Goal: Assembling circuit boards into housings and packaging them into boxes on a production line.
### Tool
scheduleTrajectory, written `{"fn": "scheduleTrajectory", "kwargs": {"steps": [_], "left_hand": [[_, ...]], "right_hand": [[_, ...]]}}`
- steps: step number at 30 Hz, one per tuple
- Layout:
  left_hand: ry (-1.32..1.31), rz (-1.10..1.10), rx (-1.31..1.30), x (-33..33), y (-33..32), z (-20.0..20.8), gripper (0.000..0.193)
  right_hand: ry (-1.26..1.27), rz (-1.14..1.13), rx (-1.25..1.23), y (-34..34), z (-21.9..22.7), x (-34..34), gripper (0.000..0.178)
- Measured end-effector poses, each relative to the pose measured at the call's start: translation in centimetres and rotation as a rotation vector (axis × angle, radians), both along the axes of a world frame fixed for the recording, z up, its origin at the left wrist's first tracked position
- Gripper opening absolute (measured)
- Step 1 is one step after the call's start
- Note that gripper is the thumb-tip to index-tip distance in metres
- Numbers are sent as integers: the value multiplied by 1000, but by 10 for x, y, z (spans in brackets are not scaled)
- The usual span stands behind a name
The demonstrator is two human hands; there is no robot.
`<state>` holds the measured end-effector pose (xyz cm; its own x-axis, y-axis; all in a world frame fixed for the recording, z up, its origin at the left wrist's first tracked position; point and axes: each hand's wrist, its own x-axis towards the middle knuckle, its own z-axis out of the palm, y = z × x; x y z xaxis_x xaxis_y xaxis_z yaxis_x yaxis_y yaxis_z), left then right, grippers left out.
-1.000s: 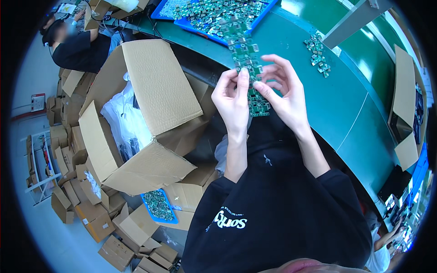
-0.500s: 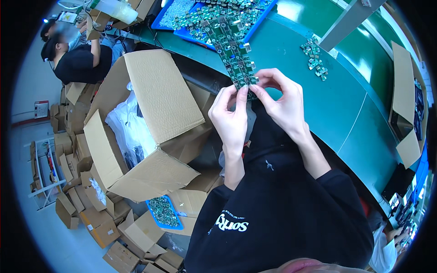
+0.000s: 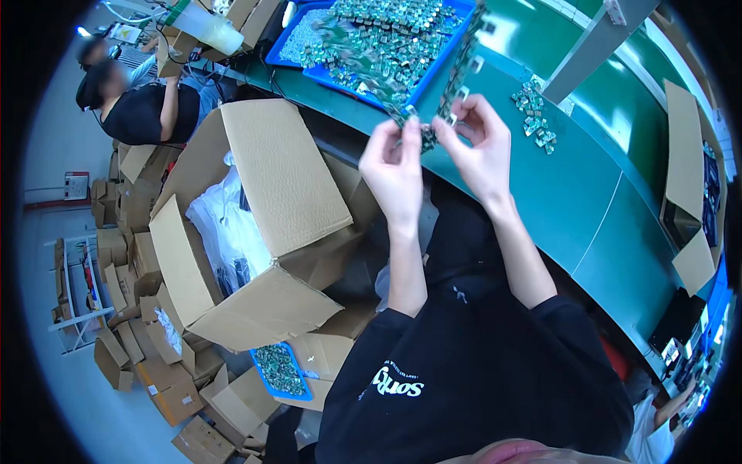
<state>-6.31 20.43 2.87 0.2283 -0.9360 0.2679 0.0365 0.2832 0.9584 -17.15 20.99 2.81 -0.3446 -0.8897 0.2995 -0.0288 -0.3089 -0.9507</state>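
Note:
Both my hands are raised over the table's near edge, thumbs and fingers pinching green circuit board strips. My left hand [image 3: 396, 166] holds the lower end of one circuit board strip [image 3: 373, 76], blurred by motion and leaning left. In my right hand [image 3: 483, 155] is another circuit board strip [image 3: 457, 76], which stands up and leans right. The two form a V, and their low ends meet near my fingertips; whether they still join there I cannot tell. Behind them, a blue tray [image 3: 438, 68] is heaped with small green circuit boards. Several loose boards [image 3: 533, 116] lie on the table to the right.
Left of me stands a large open carton [image 3: 290, 170] with white plastic inside. A smaller blue tray of boards [image 3: 278, 371] sits below it among many cartons. A grey metal post [image 3: 595, 54] rises from the green table [image 3: 576, 182]. Other people work at far left and lower right.
The single wide panel of boards has become two strips spread apart in a V. My right hand has tilted outward with one strip; my left keeps the other.

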Motion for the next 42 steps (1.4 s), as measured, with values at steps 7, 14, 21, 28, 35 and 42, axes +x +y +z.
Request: {"fn": "scheduleTrajectory", "kwargs": {"steps": [7,14,21,28,35,42], "left_hand": [[-324,-3,-34,24,-115,-2,23],[-959,122,-61,41,-170,-28,35],[-411,-149,-143,16,-157,20,40],[-272,-410,-5,33,-177,12,44],[-323,-466,-130,27,-182,-3,40],[-495,-425,18,20,-174,6,29]], "right_hand": [[-76,178,26,-95,-7,-52,24],[73,312,102,-131,-21,-50,25],[327,384,168,-127,-11,-27,22],[354,207,-116,-155,2,-28,30],[178,260,-30,-194,2,-36,32],[432,121,-31,-177,17,-31,24]]}}
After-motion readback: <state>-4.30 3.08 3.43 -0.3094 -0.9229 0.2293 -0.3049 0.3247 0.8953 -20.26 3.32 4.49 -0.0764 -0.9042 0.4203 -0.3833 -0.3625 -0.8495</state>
